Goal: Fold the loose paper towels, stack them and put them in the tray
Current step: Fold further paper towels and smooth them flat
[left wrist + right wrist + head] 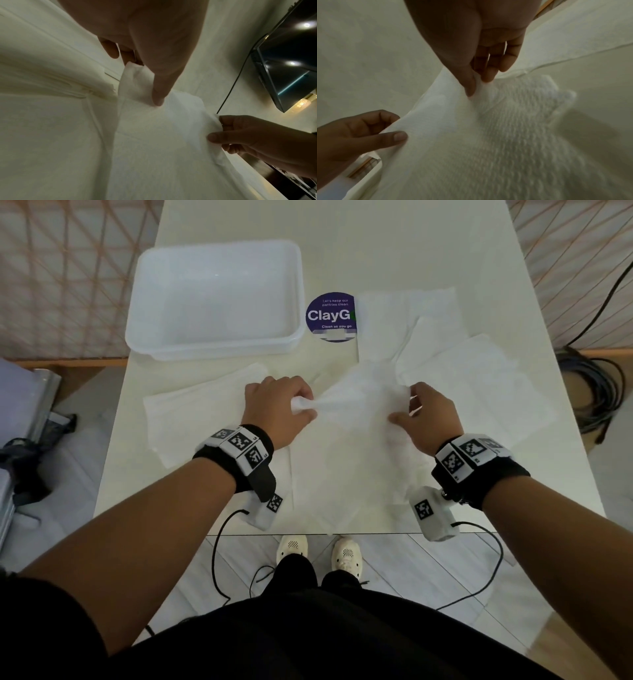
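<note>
A white paper towel (352, 440) hangs lifted above the table's near middle, held by both hands. My left hand (301, 405) pinches its left corner; the pinch shows in the left wrist view, left hand (145, 83) on the paper towel (163, 135). My right hand (404, 409) pinches the right edge between thumb and fingers, right hand (476, 83) on the embossed paper towel (505, 135). Another towel (198, 412) lies flat at the left. More loose towels (445, 347) lie at the right rear. The white plastic tray (144, 337) stands at the back left with nothing in it.
A round purple "ClayGo" sticker (329, 314) sits on the white table (376, 241) between tray and towels. Coiled black cables (596, 385) lie on the floor to the right. A bag and grey case (20, 440) sit on the floor left.
</note>
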`<act>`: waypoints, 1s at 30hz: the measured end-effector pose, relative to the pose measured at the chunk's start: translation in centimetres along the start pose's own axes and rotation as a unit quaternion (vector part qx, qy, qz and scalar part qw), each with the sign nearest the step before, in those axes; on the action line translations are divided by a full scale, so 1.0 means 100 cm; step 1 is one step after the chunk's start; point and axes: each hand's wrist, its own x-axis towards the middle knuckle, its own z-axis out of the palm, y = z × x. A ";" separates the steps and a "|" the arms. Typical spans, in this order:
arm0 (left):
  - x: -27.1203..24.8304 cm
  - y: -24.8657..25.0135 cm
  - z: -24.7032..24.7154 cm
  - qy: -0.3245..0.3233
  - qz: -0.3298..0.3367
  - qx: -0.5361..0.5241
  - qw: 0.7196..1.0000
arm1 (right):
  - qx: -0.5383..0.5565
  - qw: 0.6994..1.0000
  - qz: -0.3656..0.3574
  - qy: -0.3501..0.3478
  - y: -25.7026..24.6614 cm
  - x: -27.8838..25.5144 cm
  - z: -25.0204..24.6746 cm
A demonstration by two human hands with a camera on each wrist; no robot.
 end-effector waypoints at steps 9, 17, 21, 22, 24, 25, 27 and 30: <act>-0.006 0.008 -0.009 0.009 -0.030 -0.041 0.999 | -0.030 0.998 -0.052 0.001 0.004 0.000 -0.019; -0.035 0.009 -0.021 -0.046 0.061 -0.114 0.991 | -0.016 0.985 -0.167 0.027 0.025 -0.017 -0.030; -0.059 0.012 -0.015 -0.146 0.109 -0.103 0.978 | -0.056 0.980 -0.180 -0.067 0.042 -0.024 -0.034; -0.064 0.013 -0.012 -0.171 0.111 -0.093 0.975 | -0.071 0.978 -0.177 -0.089 0.045 -0.026 -0.034; -0.071 0.013 -0.006 -0.213 0.099 -0.073 0.969 | -0.107 0.970 -0.178 -0.124 0.050 -0.029 -0.034; -0.074 0.014 -0.003 -0.224 0.086 -0.068 0.968 | -0.126 0.967 -0.176 -0.137 0.051 -0.030 -0.035; -0.077 0.017 0.001 -0.212 0.055 -0.078 0.973 | -0.158 0.963 -0.165 -0.140 0.050 -0.032 -0.035; -0.075 0.022 0.009 -0.123 0.045 -0.097 0.987 | -0.147 0.967 -0.199 -0.062 0.035 -0.034 -0.031</act>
